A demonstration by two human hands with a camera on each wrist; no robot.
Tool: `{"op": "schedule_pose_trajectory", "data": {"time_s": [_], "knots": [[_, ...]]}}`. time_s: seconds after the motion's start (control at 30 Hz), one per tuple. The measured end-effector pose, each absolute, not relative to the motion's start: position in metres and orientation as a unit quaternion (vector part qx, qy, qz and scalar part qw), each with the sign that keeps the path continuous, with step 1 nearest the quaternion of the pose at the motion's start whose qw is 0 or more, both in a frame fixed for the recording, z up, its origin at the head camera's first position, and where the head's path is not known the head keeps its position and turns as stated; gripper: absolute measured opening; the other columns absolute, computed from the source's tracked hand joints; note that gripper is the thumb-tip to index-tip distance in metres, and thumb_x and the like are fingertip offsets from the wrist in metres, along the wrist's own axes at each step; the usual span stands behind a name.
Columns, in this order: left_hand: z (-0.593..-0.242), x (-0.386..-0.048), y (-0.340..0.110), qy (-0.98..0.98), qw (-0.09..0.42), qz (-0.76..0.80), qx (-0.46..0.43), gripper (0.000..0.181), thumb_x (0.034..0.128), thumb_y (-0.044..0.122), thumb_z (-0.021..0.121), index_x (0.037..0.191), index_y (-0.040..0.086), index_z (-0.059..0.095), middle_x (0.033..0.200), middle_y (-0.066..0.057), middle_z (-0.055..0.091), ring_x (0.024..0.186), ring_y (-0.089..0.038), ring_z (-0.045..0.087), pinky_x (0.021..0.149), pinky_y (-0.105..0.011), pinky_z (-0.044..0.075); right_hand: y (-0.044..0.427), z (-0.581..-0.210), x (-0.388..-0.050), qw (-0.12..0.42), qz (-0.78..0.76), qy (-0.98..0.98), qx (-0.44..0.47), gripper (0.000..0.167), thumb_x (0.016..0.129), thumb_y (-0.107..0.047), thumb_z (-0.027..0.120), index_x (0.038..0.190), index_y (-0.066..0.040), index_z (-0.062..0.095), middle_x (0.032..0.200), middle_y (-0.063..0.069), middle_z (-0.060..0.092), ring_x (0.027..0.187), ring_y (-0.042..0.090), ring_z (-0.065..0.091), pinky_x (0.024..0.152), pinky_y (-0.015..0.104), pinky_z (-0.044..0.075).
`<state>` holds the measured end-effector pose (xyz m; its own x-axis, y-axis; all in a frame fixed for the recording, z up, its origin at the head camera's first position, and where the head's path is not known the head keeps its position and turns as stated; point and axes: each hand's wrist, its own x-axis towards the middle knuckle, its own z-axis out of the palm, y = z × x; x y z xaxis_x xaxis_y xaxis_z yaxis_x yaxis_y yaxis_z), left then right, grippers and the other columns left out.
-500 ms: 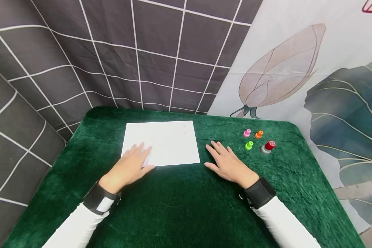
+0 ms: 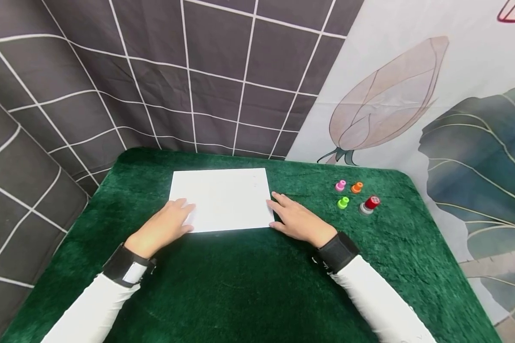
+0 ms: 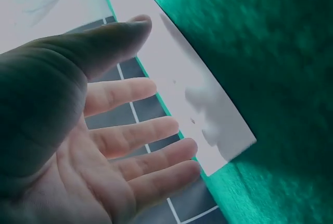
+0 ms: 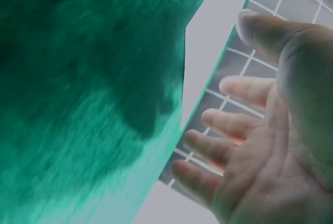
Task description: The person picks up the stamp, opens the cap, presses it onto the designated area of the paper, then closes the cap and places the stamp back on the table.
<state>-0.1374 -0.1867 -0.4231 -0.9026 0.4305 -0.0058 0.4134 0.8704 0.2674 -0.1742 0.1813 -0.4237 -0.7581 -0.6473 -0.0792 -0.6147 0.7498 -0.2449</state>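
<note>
A white sheet of paper (image 2: 227, 200) lies flat on the green cloth, with faint small marks near its upper right corner. My left hand (image 2: 159, 228) is at the paper's left edge, fingers over its lower left part. In the left wrist view the fingers of that hand (image 3: 140, 130) are loosely extended and apart, casting shadows on the paper. At the right edge of the sheet is my right hand (image 2: 301, 221), its fingertips by the border. The right wrist view shows this hand (image 4: 260, 140) spread, with nothing held. Whether either hand touches the paper I cannot tell.
Right of my right hand stand small stamp-like pieces: pink (image 2: 340, 186), orange (image 2: 357, 187) and green (image 2: 343, 203). Beside them is a larger red-topped piece (image 2: 371, 203) with a whitish base. A grey gridded curtain (image 2: 214, 62) hangs behind the green-covered table (image 2: 240, 286).
My right hand has moved left, from the bare cloth to the paper's right edge. My left hand has shifted left and slightly down, towards the paper's left edge. The stamp-like pieces stand as before.
</note>
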Motion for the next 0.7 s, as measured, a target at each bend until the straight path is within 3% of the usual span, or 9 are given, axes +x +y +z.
{"op": "schedule_pose_trajectory", "data": {"time_s": [0.27,0.7], "knots": [[-0.426,-0.142,-0.196,0.965,0.068,0.160,0.199,0.050,0.0939,0.011,0.076,0.137,-0.008,0.058,0.144,-0.033,0.055,0.137,-0.050,0.050,0.114,-0.065,0.041,0.159,-0.430,-0.180,0.012,-0.099,0.898,-0.428,0.042,0.099,-0.013,0.071,0.138,-0.003,0.064,0.151,0.023,0.053,0.139,0.036,0.054,0.114,0.051,0.048],[-0.429,-0.144,-0.201,0.964,0.057,0.166,0.198,0.046,0.0942,0.011,0.075,0.134,-0.008,0.061,0.143,-0.033,0.056,0.135,-0.049,0.052,0.113,-0.064,0.043,0.150,-0.440,-0.184,0.041,-0.121,0.887,-0.444,0.039,0.101,-0.007,0.064,0.140,0.000,0.061,0.154,0.023,0.050,0.145,0.038,0.047,0.119,0.049,0.043]]}}
